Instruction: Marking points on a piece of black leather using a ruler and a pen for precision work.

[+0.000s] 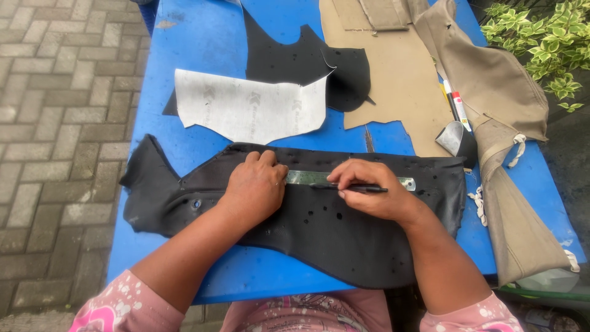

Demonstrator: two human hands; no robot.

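Blue table (203, 49) under all the work, set on grey brick paving (55, 123) to the left, green shrub (541, 43) at far right.

Large black leather piece (319, 240) laid flat across the near half of the table, long axis left to right, punched with small holes, left end flaring past the table edge toward the paving.

Tan fabric piece (399, 86) flat at far centre-right; bunched tan cover (498, 80) draped down the right edge, white cord ends hanging from it.

Second black cut piece (295, 61) far of centre, partly covered by white paper pattern (252, 110), which lies between it and the large leather.

Metal ruler (307, 177) flat on the large leather, near its far edge, running left to right between the two hands.

Left hand (255, 184) palm down, fingers together, pressing on the ruler's left end and the leather beneath.

Right hand (372, 190) curled, thumb and fingers pinching a black pen (362, 189), pen lying almost flat along the ruler's near edge; exact tip position not readable.

Small grey pointed scrap (452, 136) at right, just beside the tan fabric; two marker pens (456, 104) just far of it, one with red on the barrel.
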